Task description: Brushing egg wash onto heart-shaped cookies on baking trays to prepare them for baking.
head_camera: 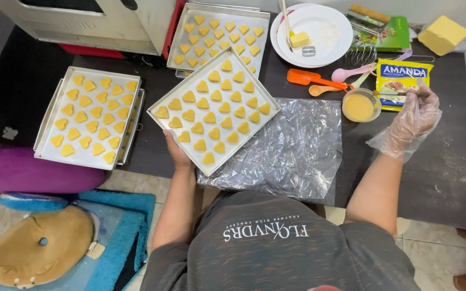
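My left hand (177,152) grips the near edge of a metal baking tray (164,100) that is tilted and filled with several yellow heart-shaped cookies (215,113). My right hand (415,117), in a clear plastic glove, holds a thin brush (392,93) whose tip rests at a small bowl of yellow egg wash (361,105). A crumpled clear plastic sheet (292,148) lies on the dark table between my arms, partly under the tray.
Two more trays of heart cookies sit at left (49,137) and at the back (182,37). A white plate with a butter cube (324,24), orange and pink spoons (308,78), a yellow packet (403,73), a butter block (442,33) and an oven (82,21) stand behind. Plush toys (33,248) lie on the floor.
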